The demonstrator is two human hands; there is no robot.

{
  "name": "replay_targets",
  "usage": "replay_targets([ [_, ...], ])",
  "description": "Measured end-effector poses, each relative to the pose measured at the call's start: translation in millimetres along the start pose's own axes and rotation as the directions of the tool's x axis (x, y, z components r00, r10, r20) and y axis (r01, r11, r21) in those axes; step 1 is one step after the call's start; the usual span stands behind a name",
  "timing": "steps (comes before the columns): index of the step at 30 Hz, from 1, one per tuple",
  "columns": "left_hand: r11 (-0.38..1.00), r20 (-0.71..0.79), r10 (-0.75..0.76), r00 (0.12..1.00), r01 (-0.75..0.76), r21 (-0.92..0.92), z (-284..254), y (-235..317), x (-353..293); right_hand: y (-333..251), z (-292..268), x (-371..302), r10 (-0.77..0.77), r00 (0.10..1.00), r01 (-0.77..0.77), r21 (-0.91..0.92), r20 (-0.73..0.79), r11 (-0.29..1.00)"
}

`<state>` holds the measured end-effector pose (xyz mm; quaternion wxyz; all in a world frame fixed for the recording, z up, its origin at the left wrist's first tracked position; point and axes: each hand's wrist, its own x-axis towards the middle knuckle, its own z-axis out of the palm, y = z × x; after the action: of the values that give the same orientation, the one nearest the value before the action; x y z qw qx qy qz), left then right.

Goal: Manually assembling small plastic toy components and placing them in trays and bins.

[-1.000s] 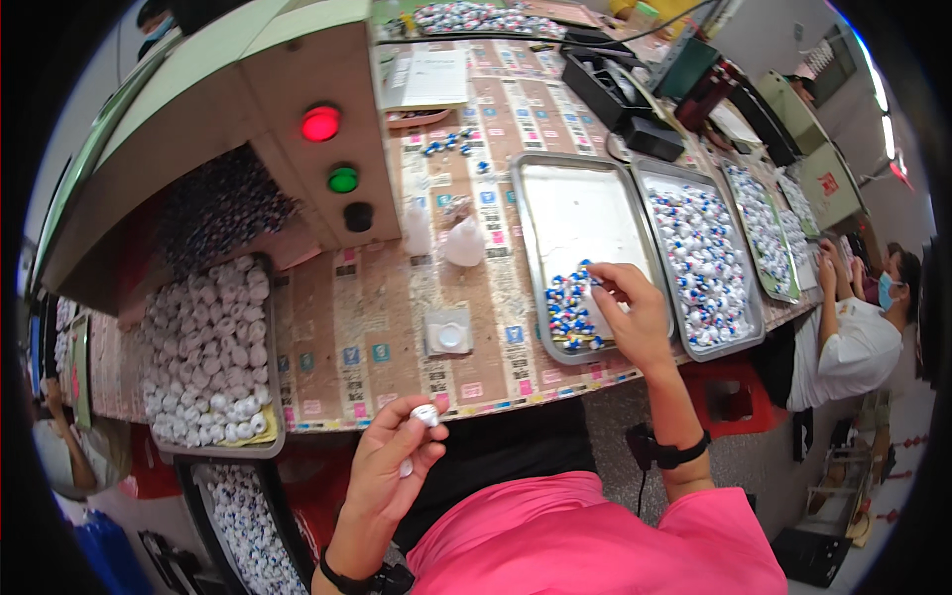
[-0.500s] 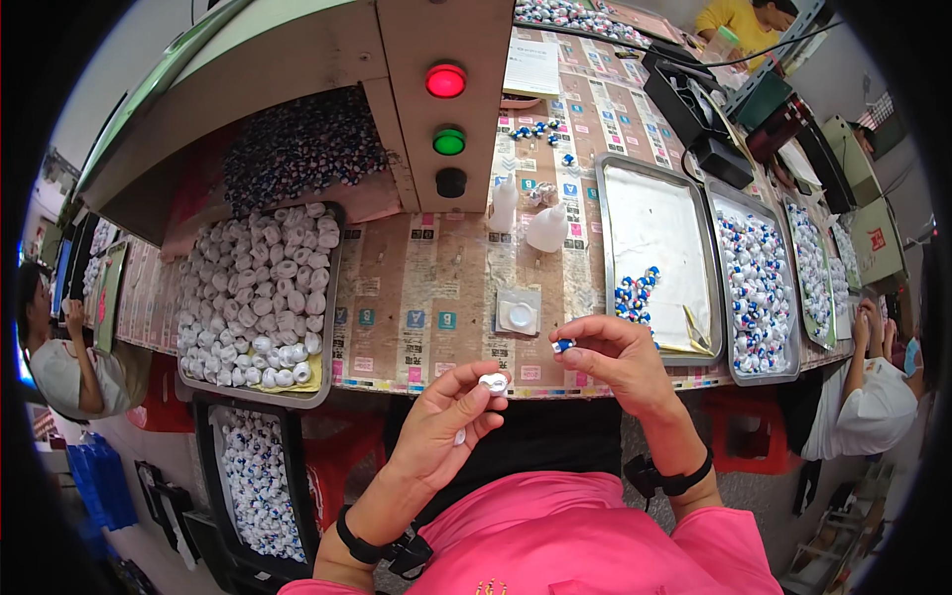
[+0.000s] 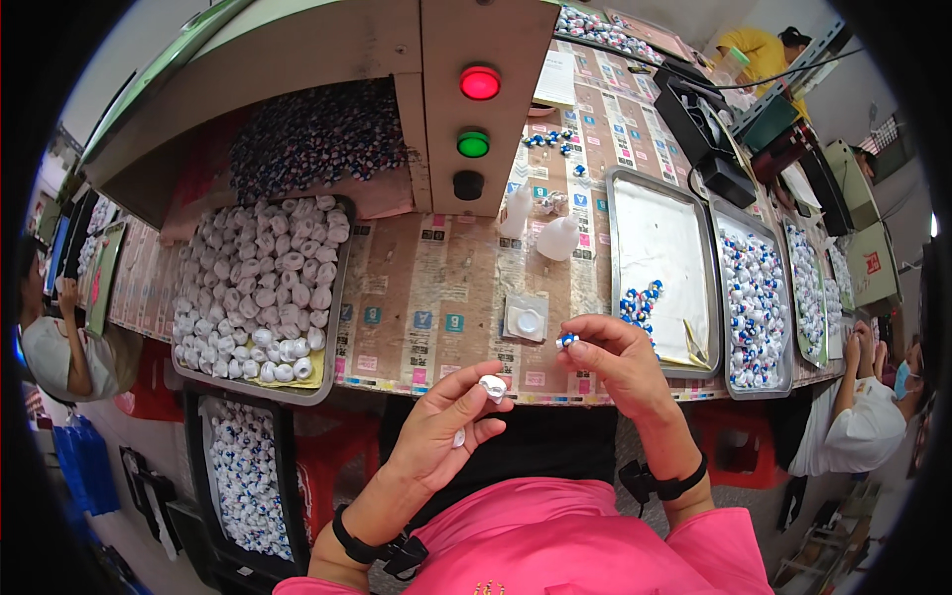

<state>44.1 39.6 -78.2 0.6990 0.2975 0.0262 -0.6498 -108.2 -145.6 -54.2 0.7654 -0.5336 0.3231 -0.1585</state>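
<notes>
From where I stand, the long worktable (image 3: 397,288) with its patterned covering stretches out beyond both grips. The big pale machine (image 3: 456,45) rises past the left grip, a red lamp above a green one on its post, and small dark pieces are heaped in its opening. A metal tray (image 3: 339,307) crowded with round white pieces sits to the left of the left grip, near the table's front edge. Just beyond the right grip is a second metal tray (image 3: 659,258), mostly bare, with blue-and-white pieces gathered in its near left part; a third tray (image 3: 762,394), full of them, lies farther right. Lower than the table, well left of the left grip, is a black crate (image 3: 284,476) of similar pieces.

The left hand (image 3: 441,421) pinches a white piece (image 3: 493,386) between thumb and fingers, and another small white piece (image 3: 458,437) shows against its palm. The right hand (image 3: 617,367) grasps a small blue-and-white piece (image 3: 566,340) at its fingertips, apart from the left one's and a little farther out. Two pale squeeze bottles (image 3: 558,238) stand past the grips; nearer, a square holder (image 3: 526,317) with a white disc lies just beyond the fingers.
</notes>
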Motion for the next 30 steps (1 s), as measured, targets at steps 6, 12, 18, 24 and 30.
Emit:
replay_targets([
  [6,1.0,-0.013,0.015,1.0,-0.015,0.005,-4.6,-0.7,0.5,4.1,5.8,10.8,-0.347,0.938,0.3,-0.444,-0.025,0.844],
  [12,0.999,0.018,0.032,0.999,-0.032,-0.008,-6.7,-1.9,2.1,1.6,28.5,21.2,-0.516,0.851,0.398,-0.762,0.098,0.511],
  [18,1.0,0.017,0.024,1.0,-0.023,-0.013,-7.2,-0.4,0.3,10.6,31.0,37.1,-0.587,0.786,0.457,-0.822,0.195,0.339],
  [24,1.0,0.014,0.023,1.0,-0.022,-0.016,-7.4,-0.3,0.3,6.1,33.0,33.6,-0.559,0.819,0.422,-0.796,0.13,0.434],
  [30,1.0,0.018,0.025,1.0,-0.025,0.011,-7.3,-3.1,5.9,-2.8,41.5,10.6,-0.567,0.82,0.431,-0.737,0.08,0.52],
])
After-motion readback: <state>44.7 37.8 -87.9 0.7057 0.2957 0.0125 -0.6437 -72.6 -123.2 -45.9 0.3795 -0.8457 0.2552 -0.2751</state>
